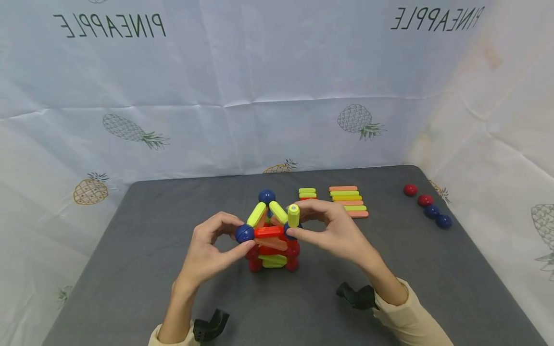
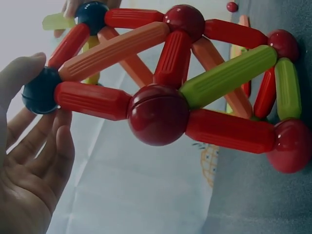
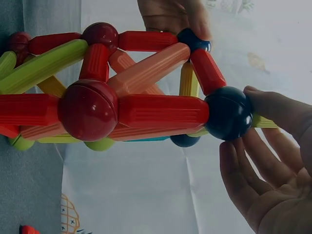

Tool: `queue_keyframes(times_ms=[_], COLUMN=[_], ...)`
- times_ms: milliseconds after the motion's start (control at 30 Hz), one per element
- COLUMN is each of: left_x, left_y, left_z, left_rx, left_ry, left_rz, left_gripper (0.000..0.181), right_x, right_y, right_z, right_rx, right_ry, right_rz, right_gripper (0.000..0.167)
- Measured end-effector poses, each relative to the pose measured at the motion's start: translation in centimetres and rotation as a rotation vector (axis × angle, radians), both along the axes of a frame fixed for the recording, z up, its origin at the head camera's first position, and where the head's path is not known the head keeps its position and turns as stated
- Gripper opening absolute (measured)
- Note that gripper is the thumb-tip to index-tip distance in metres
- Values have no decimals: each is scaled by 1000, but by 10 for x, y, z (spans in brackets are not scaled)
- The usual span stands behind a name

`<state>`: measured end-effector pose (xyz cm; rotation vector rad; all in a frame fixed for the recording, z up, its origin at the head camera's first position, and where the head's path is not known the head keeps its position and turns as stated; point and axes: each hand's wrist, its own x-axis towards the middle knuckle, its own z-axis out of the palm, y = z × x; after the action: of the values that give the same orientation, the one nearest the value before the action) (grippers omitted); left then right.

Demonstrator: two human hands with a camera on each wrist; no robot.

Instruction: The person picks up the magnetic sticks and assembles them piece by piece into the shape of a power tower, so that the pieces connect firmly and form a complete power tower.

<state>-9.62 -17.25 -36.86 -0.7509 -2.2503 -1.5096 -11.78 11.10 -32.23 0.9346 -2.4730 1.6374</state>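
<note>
A tower of colored rods and balls (image 1: 268,245) stands on the dark table between both hands. My left hand (image 1: 212,245) pinches the blue ball (image 2: 41,90) at its upper left corner between thumb and fingers. At the upper right corner, my right hand (image 1: 335,230) pinches another blue ball (image 3: 229,113). A yellow-green rod (image 1: 293,216) sticks up from that right ball. Between the two held balls runs a red rod (image 1: 268,232). Two more yellow-green rods slope back toward a blue ball (image 1: 267,196) at the top. Red balls (image 2: 158,114) join the lower levels, with orange rods (image 3: 148,68) as diagonals.
Behind the right hand lie rows of loose rods (image 1: 346,198) in orange, yellow and green, beside a smaller group of green rods (image 1: 307,191). Red balls (image 1: 410,190) and blue balls (image 1: 443,221) line the table's right side. A pineapple-print cloth (image 1: 242,139) hangs behind the table.
</note>
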Motion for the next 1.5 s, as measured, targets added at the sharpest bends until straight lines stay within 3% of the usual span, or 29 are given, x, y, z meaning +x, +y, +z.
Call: queue_keyframes(times_ms=[233,400,467,567,633,700,800,933,1033,1100,1167,1233,1333,1400,1500], left_x=[-8,-8,-8,-8,-7,-5,-1,5,5,1,-5,-11,-19,-22,-26], left_y=[4,5,5,3,2,2,6,12,13,11,7,3,0,1,4], left_z=[-2,-4,-4,-4,-4,-3,-1,3,3,1,-3,-5,-6,-5,-4], left_rx=[10,43,40,11,-10,-22,-33,-69,-58,-4,47,52,-17,-75,-116], left_ry=[32,49,44,27,14,5,13,49,75,108,130,92,-19,-77,-75], left_rz=[58,58,52,43,43,47,47,-3,-70,-99,-111,-130,-199,-241,-247], left_gripper=[39,39,39,40,41,41,41,43,41,40,50,70,100,107,108], right_x=[-7,-14,-23,-46,-65,-79,-90,-94,-95,-94,-93,-92,-91,-90,-86], right_y=[-3,3,9,16,18,19,21,21,19,18,17,18,20,23,27], right_z=[0,-1,-6,-25,-47,-70,-99,-117,-117,-116,-115,-115,-115,-111,-97], right_rx=[35,14,-22,-19,93,267,515,642,666,676,672,660,616,573,468], right_ry=[-3,-3,-15,10,48,66,55,44,34,13,-20,-46,-46,-28,19], right_rz=[-76,-7,6,-69,-165,-227,-232,-234,-230,-217,-198,-183,-170,-177,-221], right_gripper=[41,44,41,33,29,28,30,31,31,30,29,27,29,33,37])
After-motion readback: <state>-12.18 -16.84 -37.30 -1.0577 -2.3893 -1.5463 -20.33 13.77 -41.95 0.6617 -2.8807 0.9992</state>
